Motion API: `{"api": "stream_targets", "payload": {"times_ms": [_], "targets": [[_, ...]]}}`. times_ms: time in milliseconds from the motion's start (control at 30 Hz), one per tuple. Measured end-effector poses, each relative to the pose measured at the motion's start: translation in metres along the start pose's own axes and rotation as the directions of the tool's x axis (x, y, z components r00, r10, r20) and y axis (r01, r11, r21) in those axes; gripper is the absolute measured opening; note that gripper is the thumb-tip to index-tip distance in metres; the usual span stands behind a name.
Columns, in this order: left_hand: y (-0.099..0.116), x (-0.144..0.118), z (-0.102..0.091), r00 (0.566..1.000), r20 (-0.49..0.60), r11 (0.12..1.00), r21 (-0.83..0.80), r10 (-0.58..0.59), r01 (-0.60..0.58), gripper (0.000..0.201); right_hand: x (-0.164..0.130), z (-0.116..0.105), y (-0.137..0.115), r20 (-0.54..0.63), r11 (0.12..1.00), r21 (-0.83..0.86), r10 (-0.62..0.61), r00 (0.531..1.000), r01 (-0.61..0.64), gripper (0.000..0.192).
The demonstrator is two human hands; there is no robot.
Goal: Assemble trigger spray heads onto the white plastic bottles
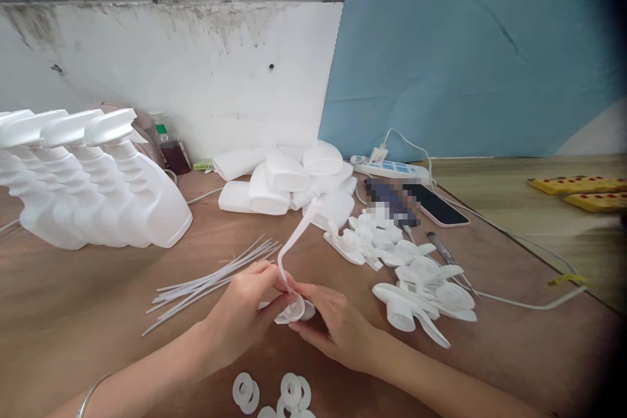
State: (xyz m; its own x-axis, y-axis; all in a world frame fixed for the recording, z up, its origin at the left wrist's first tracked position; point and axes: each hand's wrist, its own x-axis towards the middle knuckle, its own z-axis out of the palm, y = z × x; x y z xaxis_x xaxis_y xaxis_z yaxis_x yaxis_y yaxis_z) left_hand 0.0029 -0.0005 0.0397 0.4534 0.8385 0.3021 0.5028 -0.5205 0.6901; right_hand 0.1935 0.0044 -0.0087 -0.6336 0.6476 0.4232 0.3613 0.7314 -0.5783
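Low over the table's middle, both my hands meet around a white plastic spray head [295, 309]. My right hand [340, 326] grips it from the right with thumb and fingers closed. From the left, my left hand [247, 307] pinches the base of a thin white tube [295, 238] where it meets the head, and its thumb lies against the rim. The tube rises bent and slightly blurred; its seating inside the head is hidden by fingers. Loose thin tubes [210, 281] lie beyond my left hand. Several flat white washers [291, 390] lie near my forearms.
More white spray heads [426, 294] are heaped at right. Empty-looking white bottles [279, 176] lie piled at the back, and assembled spray bottles [147, 202] stand at left. Two phones [435, 204], a power strip [392, 170], a screwdriver-like tool [443, 251] and a cable [529, 304] lie at right.
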Motion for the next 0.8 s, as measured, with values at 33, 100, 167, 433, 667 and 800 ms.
{"api": "stream_targets", "payload": {"times_ms": [33, 100, 167, 433, 667, 800], "targets": [[0.001, 0.000, 0.000, 1.000, 0.003, 1.000, 0.009, -0.003, 0.003, 0.008, 0.000, 0.000, 0.000, 0.004, 1.000, 0.007, 0.008, 1.000, -0.008, 0.037], [0.002, 0.002, 0.000, 1.000, 0.024, 0.999, 0.038, 0.002, -0.003, 0.010, 0.000, -0.002, -0.002, 0.011, 1.000, 0.010, 0.026, 1.000, -0.026, 0.033], [0.004, 0.004, -0.001, 0.998, 0.062, 0.997, 0.073, 0.011, -0.015, 0.011, 0.000, -0.003, -0.003, 0.022, 0.999, 0.004, 0.041, 0.999, -0.041, 0.028], [0.008, 0.013, -0.006, 0.987, 0.158, 0.988, 0.157, -0.013, -0.012, 0.009, 0.001, -0.006, -0.008, 0.036, 0.998, -0.001, 0.061, 0.998, -0.061, 0.021], [0.011, 0.018, -0.007, 0.979, 0.197, 0.987, 0.160, -0.049, 0.017, 0.010, 0.003, -0.008, -0.010, 0.057, 0.997, 0.044, 0.064, 0.996, -0.066, 0.024], [0.008, 0.020, -0.004, 0.970, 0.240, 0.991, 0.132, -0.038, 0.006, 0.009, 0.002, -0.007, -0.009, 0.047, 0.997, 0.035, 0.060, 0.997, -0.062, 0.020]]}}
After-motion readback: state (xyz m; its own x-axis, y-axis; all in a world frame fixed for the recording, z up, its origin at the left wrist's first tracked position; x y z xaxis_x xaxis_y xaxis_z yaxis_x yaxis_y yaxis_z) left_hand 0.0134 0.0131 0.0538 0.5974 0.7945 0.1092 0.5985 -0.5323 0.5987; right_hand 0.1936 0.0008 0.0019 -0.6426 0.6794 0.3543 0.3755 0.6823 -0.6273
